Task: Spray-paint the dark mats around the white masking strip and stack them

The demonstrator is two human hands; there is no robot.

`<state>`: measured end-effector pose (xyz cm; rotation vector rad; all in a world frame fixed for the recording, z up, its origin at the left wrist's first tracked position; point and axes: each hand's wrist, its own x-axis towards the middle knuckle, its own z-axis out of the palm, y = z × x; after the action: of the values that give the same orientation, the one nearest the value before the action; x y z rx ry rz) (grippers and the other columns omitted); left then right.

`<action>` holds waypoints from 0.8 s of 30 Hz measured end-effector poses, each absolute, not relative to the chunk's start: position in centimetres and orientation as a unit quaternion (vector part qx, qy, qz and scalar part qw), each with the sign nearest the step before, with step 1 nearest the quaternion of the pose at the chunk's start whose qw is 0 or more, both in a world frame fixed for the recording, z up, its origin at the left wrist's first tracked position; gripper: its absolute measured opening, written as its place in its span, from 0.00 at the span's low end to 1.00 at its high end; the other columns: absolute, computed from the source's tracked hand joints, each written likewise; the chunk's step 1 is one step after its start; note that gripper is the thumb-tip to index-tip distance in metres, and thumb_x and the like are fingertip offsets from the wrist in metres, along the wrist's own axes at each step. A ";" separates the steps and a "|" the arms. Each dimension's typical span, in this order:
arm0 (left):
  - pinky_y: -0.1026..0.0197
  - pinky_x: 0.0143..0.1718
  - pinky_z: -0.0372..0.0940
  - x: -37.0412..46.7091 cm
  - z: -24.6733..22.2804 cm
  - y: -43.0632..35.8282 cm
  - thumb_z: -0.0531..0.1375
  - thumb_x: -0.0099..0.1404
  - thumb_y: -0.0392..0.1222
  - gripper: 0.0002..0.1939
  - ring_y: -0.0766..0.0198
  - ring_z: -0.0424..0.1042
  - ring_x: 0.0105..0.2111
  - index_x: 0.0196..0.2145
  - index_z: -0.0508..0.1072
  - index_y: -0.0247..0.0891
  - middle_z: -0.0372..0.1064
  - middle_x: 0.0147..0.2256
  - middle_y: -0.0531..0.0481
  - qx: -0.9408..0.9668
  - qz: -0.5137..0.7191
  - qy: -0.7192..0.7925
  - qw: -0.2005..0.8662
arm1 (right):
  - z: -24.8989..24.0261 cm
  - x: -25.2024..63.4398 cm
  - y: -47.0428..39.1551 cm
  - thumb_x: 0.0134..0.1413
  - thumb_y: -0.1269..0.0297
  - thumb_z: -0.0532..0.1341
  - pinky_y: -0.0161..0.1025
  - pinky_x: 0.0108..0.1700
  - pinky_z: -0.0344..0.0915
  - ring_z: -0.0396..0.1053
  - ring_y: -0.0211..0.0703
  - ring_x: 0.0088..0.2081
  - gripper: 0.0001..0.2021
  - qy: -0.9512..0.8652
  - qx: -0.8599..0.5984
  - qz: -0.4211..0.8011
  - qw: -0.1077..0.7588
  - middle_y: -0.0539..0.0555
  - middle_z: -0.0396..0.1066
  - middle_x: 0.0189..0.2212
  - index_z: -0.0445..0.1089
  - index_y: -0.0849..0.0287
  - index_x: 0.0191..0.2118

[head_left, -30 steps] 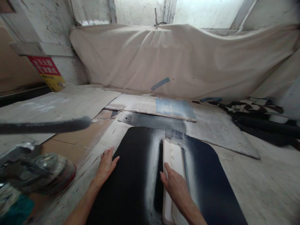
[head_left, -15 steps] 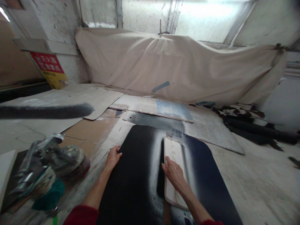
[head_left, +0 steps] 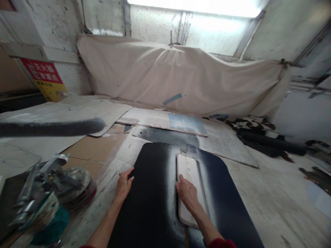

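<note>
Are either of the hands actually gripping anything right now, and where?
Nothing is gripped. The left hand lies flat on the left edge of the black panel; the right hand presses palm-down on the white strip lying on that panel.

beige drop cloth (head_left: 181, 82), spray gun (head_left: 38, 186), red sign (head_left: 42, 74)

Spray gun (head_left: 38, 186) left; right open

A wide, creased beige cloth sheet (head_left: 181, 79) hangs across the back under a bright, washed-out window (head_left: 196, 7), set in a stained white plaster wall (head_left: 51, 24). A red and yellow printed sign (head_left: 43, 79) leans at left. Flattened brown cardboard sheets (head_left: 98, 146) cover the dusty grey work surface (head_left: 279, 199), with what seem dark fabric rolls (head_left: 269, 144) at right.
</note>
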<state>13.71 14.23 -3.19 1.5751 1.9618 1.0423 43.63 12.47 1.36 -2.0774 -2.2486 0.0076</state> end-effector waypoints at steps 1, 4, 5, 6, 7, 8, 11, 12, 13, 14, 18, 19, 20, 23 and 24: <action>0.55 0.42 0.65 13.7 -3.2 14.2 0.53 0.52 0.36 0.21 0.59 0.68 0.38 0.45 0.70 0.35 0.69 0.37 0.46 0.565 0.375 0.704 0.211 | 1.3 43.5 12.5 0.58 0.68 0.50 0.38 0.33 0.62 0.72 0.48 0.35 0.16 -0.732 -0.680 0.001 0.041 0.59 0.74 0.32 0.60 0.66 0.51; 0.53 0.43 0.65 13.6 -3.2 14.1 0.53 0.52 0.36 0.20 0.59 0.69 0.37 0.43 0.72 0.36 0.71 0.36 0.46 0.558 0.373 0.708 0.222 | 1.3 43.3 12.5 0.58 0.68 0.49 0.38 0.33 0.62 0.72 0.47 0.35 0.15 -0.726 -0.686 -0.003 0.045 0.61 0.74 0.34 0.61 0.67 0.50; 0.53 0.43 0.65 13.6 -3.2 14.2 0.54 0.51 0.36 0.20 0.59 0.69 0.37 0.43 0.72 0.37 0.71 0.36 0.46 0.553 0.372 0.710 0.226 | 1.2 43.3 12.5 0.58 0.68 0.49 0.38 0.34 0.62 0.72 0.48 0.35 0.16 -0.726 -0.686 -0.005 0.048 0.61 0.74 0.34 0.61 0.67 0.50; 0.53 0.43 0.65 13.4 -3.3 14.2 0.54 0.51 0.36 0.20 0.58 0.69 0.38 0.43 0.72 0.37 0.71 0.37 0.47 0.548 0.372 0.713 0.232 | 1.1 43.4 12.5 0.58 0.68 0.49 0.39 0.34 0.62 0.72 0.48 0.35 0.16 -0.728 -0.683 -0.009 0.052 0.61 0.74 0.33 0.61 0.68 0.50; 0.53 0.44 0.65 13.3 -3.4 14.3 0.54 0.51 0.36 0.20 0.58 0.70 0.39 0.43 0.72 0.38 0.72 0.37 0.47 0.543 0.372 0.714 0.238 | 0.9 43.4 12.5 0.58 0.68 0.49 0.39 0.34 0.62 0.72 0.48 0.35 0.16 -0.731 -0.680 -0.015 0.059 0.61 0.74 0.33 0.61 0.68 0.51; 0.53 0.44 0.65 13.2 -3.5 14.4 0.55 0.51 0.36 0.20 0.58 0.70 0.40 0.43 0.72 0.39 0.72 0.38 0.48 0.538 0.372 0.715 0.245 | 0.8 43.5 12.5 0.58 0.68 0.49 0.39 0.35 0.62 0.72 0.49 0.35 0.17 -0.734 -0.676 -0.021 0.066 0.61 0.74 0.33 0.60 0.69 0.51; 0.55 0.46 0.65 12.6 -3.6 14.6 0.54 0.51 0.36 0.21 0.59 0.70 0.43 0.44 0.71 0.38 0.73 0.40 0.47 0.524 0.375 0.718 0.264 | 0.3 43.7 12.6 0.58 0.68 0.49 0.38 0.34 0.62 0.72 0.48 0.34 0.16 -0.733 -0.676 -0.031 0.074 0.61 0.74 0.33 0.60 0.67 0.51; 0.56 0.46 0.65 12.5 -3.6 14.6 0.54 0.51 0.35 0.21 0.60 0.70 0.43 0.45 0.71 0.37 0.73 0.41 0.47 0.521 0.376 0.717 0.269 | 0.1 43.7 12.6 0.58 0.68 0.49 0.38 0.34 0.62 0.72 0.47 0.34 0.16 -0.735 -0.673 -0.034 0.075 0.61 0.74 0.33 0.61 0.67 0.51; 0.57 0.46 0.65 12.3 -3.6 14.7 0.53 0.51 0.35 0.21 0.60 0.70 0.43 0.45 0.71 0.36 0.73 0.42 0.46 0.520 0.376 0.717 0.273 | -0.1 43.7 12.6 0.58 0.68 0.48 0.38 0.34 0.62 0.72 0.47 0.34 0.16 -0.737 -0.670 -0.035 0.076 0.61 0.74 0.33 0.60 0.67 0.51; 0.57 0.45 0.65 12.3 -3.5 14.7 0.53 0.51 0.35 0.21 0.61 0.70 0.43 0.45 0.71 0.36 0.72 0.43 0.46 0.521 0.374 0.715 0.276 | -0.2 43.7 12.5 0.58 0.69 0.48 0.38 0.34 0.62 0.72 0.47 0.34 0.16 -0.741 -0.666 -0.038 0.078 0.61 0.74 0.33 0.60 0.68 0.51; 0.55 0.46 0.65 12.4 -3.5 14.6 0.54 0.50 0.35 0.21 0.59 0.70 0.42 0.43 0.71 0.35 0.73 0.42 0.46 0.528 0.367 0.719 0.265 | -0.8 43.7 12.5 0.59 0.68 0.48 0.38 0.35 0.62 0.72 0.47 0.35 0.16 -0.746 -0.657 -0.054 0.088 0.60 0.74 0.32 0.60 0.68 0.50; 0.55 0.46 0.64 12.5 -3.5 14.5 0.54 0.50 0.35 0.21 0.59 0.70 0.42 0.44 0.71 0.34 0.73 0.41 0.45 0.529 0.366 0.721 0.259 | -0.9 43.6 12.5 0.59 0.68 0.48 0.38 0.35 0.62 0.72 0.47 0.34 0.16 -0.747 -0.656 -0.058 0.086 0.59 0.74 0.32 0.60 0.67 0.50; 0.55 0.46 0.64 12.6 -3.5 14.5 0.53 0.50 0.35 0.22 0.58 0.70 0.42 0.44 0.71 0.33 0.73 0.41 0.44 0.530 0.366 0.722 0.254 | -0.9 43.6 12.5 0.59 0.68 0.48 0.38 0.35 0.61 0.72 0.46 0.34 0.16 -0.748 -0.656 -0.061 0.085 0.59 0.74 0.32 0.60 0.67 0.50; 0.55 0.45 0.64 12.9 -3.4 14.2 0.53 0.51 0.35 0.21 0.59 0.70 0.41 0.44 0.71 0.34 0.72 0.41 0.45 0.536 0.366 0.721 0.243 | -0.6 43.5 12.5 0.57 0.68 0.49 0.37 0.34 0.61 0.71 0.46 0.33 0.16 -0.746 -0.659 -0.052 0.078 0.59 0.74 0.31 0.60 0.67 0.50; 0.55 0.45 0.64 13.0 -3.2 14.1 0.53 0.51 0.35 0.21 0.59 0.70 0.41 0.44 0.71 0.35 0.72 0.41 0.46 0.539 0.366 0.719 0.241 | -0.5 43.5 12.5 0.57 0.69 0.50 0.38 0.33 0.61 0.72 0.47 0.32 0.16 -0.744 -0.662 -0.045 0.079 0.60 0.74 0.31 0.61 0.68 0.50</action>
<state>12.97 14.15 -3.25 1.4752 1.9675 1.0025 43.46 12.53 -0.48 -1.9808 -2.2276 -0.1358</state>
